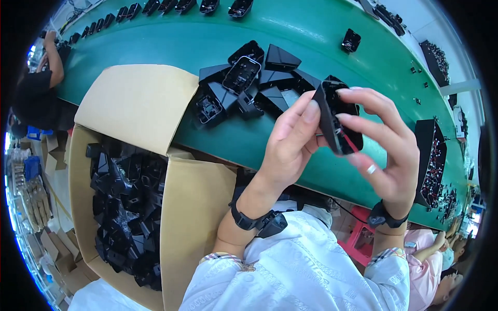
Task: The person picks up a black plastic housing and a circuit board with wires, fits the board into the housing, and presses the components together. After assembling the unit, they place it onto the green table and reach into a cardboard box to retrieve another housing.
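Note:
A black plastic housing (328, 111) is raised above the green table, its hollow side turned toward my right hand. My left hand (290, 137) grips it from the left, with the thumb on its outer wall. My right hand (386, 142) reaches over the hollow side, fingertips on the rim and inside. A red wire (349, 141) runs from the housing to a lower finger of that hand; whether it is pinched cannot be made out. Behind my hands lies a heap of similar black housings (282, 58), among them an open one with a pale rim (241, 74).
An open cardboard box (174, 233) full of black housings stands at my left. A row of housings (185, 6) lines the far table (176, 46). At right are a black bin (429, 160) of small wired parts and a red stool (358, 243). Other people sit at both sides.

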`<state>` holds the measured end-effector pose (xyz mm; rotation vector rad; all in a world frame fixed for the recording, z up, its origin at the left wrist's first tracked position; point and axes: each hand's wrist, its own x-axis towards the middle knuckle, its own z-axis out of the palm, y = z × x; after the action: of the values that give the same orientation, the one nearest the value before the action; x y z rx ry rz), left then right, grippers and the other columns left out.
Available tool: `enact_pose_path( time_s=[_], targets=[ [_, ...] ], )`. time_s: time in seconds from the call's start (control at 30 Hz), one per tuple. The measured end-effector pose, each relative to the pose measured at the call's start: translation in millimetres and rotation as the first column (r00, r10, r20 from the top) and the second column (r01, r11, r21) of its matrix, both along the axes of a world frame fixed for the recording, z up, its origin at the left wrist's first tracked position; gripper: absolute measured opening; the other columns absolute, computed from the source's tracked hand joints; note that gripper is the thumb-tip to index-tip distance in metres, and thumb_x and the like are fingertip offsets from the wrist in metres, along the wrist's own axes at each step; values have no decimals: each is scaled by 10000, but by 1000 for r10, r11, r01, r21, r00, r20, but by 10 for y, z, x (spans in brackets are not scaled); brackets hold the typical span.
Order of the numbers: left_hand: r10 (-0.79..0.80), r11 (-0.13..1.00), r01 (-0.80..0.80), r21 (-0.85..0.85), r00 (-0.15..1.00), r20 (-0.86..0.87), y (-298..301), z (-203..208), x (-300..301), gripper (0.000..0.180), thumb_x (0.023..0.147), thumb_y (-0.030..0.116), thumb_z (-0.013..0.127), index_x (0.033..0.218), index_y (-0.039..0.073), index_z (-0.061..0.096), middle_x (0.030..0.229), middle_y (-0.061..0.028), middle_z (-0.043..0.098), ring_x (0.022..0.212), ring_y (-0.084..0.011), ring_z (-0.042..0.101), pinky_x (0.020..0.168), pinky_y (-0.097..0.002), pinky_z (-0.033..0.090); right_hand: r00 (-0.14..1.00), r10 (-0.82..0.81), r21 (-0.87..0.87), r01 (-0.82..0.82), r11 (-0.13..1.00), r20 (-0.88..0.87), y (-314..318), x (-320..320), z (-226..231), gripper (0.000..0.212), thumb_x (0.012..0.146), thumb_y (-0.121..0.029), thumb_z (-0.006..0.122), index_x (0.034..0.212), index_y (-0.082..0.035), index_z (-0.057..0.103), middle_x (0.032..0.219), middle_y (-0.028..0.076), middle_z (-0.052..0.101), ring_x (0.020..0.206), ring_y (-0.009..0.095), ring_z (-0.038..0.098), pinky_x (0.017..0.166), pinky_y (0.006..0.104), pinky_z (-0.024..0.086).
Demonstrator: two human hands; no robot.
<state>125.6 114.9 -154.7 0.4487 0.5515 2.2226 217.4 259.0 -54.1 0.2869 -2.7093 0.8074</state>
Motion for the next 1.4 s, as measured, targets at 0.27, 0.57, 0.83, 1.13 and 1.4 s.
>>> enact_pose_path(
  time_s=[0.27, 0.57, 0.83, 1.13, 1.4],
  targets=[
    [-59, 996, 70, 60, 984, -168, -84, -210, 131, 634, 1044, 424, 547, 1472, -23, 410, 1359, -111, 566, 1232, -155, 572, 1009, -310, 474, 978, -42, 184, 80, 980, -204, -130, 236, -58, 364, 622, -189, 843, 962, -97, 751, 1250, 171, 667, 1197, 420, 608, 980, 484, 521],
    [-19, 997, 40, 64, 954, -298, 27, -206, 215, 650, 1028, 441, 573, 1428, -57, 457, 1313, -127, 588, 1197, -155, 572, 1002, -300, 463, 963, -113, 233, 171, 957, -243, -195, 460, -106, 341, 540, -69, 766, 881, -69, 760, 1261, 144, 659, 1193, 417, 606, 963, 482, 540],
    [-87, 940, 15, -342, 977, -197, 64, 22, 257, 394, 978, 303, 705, 1180, -14, 586, 980, -48, 689, 801, -58, 645, 617, -210, 528, 975, -157, -222, 120, 968, -157, -49, 460, -407, 247, 615, 25, 776, 814, 22, 630, 1360, 335, 572, 1291, 473, 567, 1023, 494, 502],
    [-74, 882, -121, -455, 919, -388, 122, 121, 368, 372, 988, 332, 695, 1082, -16, 601, 889, -92, 694, 747, -98, 675, 602, -218, 540, 962, -258, -900, 29, 434, -93, -20, 576, -978, 317, 685, -165, 855, 774, -43, 576, 1423, 402, 474, 1381, 486, 456, 1121, 550, 370],
    [-112, 888, -88, -452, 911, -397, 58, 93, 435, 434, 1081, 418, 465, 1022, 7, 590, 819, -105, 694, 704, -146, 684, 599, -243, 525, 998, -8, -993, 63, 100, 63, 101, 661, -1070, 1048, 778, -463, 821, 1541, 54, 323, 1599, 231, 324, 1437, 359, 394, 1023, 403, 447]
  ],
)
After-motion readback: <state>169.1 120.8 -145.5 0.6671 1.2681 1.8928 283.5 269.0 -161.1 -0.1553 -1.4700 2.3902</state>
